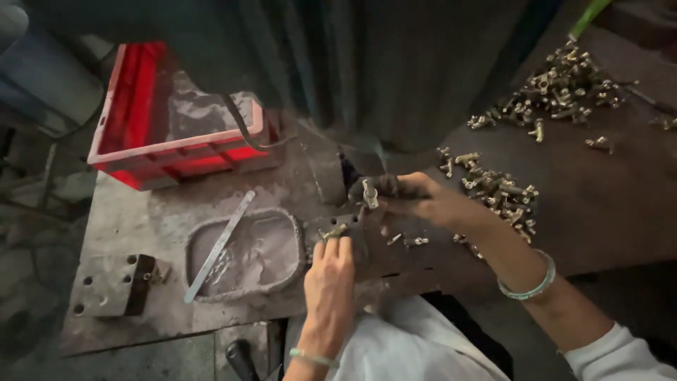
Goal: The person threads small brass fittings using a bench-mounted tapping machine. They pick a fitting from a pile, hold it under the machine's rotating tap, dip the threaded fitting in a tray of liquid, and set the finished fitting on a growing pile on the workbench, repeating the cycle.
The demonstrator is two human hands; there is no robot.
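My left hand (329, 279) pinches a small brass fitting (333, 231) between its fingertips, low on the dark machine bed (367, 243). Just right of it, my right hand (416, 201) grips another small metal fitting (369, 192) upright under the press. A few loose brass fittings (412, 241) lie on the bed below that hand. Both wrists wear a thin green bangle.
A pile of brass fittings (502, 192) lies right of my right hand, a bigger pile (557, 88) at the far right. A red crate (173, 120) stands at the back left. A flat metal strip (218, 245) lies across a shallow grey tray (278, 261).
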